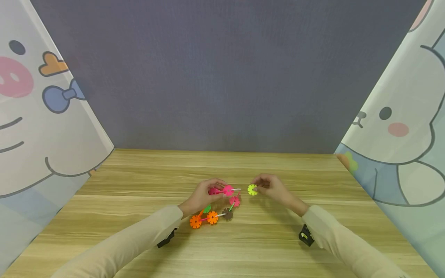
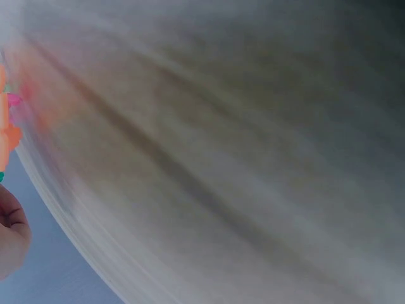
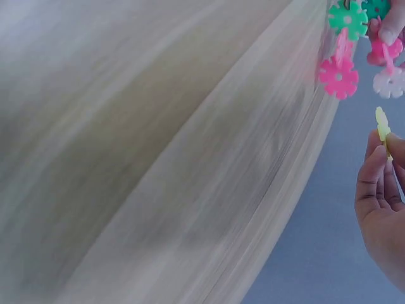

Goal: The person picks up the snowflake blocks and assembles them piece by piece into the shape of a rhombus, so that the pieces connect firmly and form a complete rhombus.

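Observation:
My left hand [image 1: 204, 196] grips a chain of linked snowflake discs by a pink disc [image 1: 228, 190] at its upper end. A white disc [image 1: 236, 189], seen edge-on, is slotted into that pink one and points right. The chain loops down through another pink disc [image 1: 234, 201], a dark brown disc [image 1: 227, 214] and orange discs [image 1: 212, 217] to a green disc [image 1: 207, 209] near the left wrist. Between thumb and fingers, my right hand [image 1: 273, 189] pinches a single yellow disc [image 1: 252, 189], apart from the white one. Sleeve fabric covers most of both wrist views.
Beneath the hands lies a wood-grain tabletop [image 1: 264, 247]. A dark grey panel [image 1: 222, 77] rises behind it, with cartoon-printed sheets at the left [image 1: 45, 127] and right [image 1: 393, 100]. Each wrist carries a small black device, one of them on the right forearm's underside [image 1: 306, 235].

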`<state>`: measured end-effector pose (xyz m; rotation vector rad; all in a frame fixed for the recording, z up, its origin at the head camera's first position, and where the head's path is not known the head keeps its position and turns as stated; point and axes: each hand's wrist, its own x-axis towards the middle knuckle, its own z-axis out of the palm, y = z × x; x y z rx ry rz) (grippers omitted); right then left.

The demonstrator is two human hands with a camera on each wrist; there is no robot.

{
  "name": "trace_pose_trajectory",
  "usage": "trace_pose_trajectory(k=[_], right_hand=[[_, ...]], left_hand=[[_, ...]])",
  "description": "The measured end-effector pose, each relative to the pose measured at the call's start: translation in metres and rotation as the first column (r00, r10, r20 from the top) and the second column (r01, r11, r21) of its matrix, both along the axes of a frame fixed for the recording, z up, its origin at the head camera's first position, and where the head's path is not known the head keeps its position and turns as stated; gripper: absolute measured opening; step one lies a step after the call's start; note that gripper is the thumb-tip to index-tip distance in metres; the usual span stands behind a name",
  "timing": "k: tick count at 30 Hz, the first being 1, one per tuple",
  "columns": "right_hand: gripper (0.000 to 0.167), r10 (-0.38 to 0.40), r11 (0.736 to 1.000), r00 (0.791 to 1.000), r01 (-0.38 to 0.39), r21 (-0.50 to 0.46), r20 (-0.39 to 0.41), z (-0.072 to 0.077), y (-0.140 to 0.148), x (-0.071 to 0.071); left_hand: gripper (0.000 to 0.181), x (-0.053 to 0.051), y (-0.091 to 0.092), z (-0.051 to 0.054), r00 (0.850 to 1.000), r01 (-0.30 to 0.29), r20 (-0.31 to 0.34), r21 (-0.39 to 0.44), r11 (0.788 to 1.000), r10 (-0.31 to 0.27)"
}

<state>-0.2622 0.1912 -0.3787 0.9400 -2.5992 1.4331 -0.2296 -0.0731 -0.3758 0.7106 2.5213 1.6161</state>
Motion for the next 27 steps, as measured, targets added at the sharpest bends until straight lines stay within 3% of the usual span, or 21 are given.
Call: trace_pose_trajectory(k=[12,27], right_hand=[[0.016,0.028,1.000,0.997,-0.028,0.007,0.074,0.002,-0.015,0.000],[0.015,0.048,0.998,0.993,-0.053,0.040,0.112,0.006,-0.018,-0.002]], left_hand=[[0.031,0.000,0.000,0.000,1.000,0.008,0.004,0.004,1.000,-0.008],[0.030,0.000,0.001,0.002,1.000,0.011,-0.001,0.000,1.000,-0.011]])
